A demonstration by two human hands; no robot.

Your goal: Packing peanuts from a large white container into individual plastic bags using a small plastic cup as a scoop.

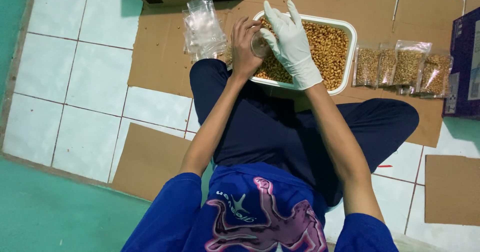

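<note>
Glossy clear plastic bags (202, 28); smooth white plastic tub (350, 32); matt brown cardboard (159, 52); smooth white rubber glove (291, 47).
</note>
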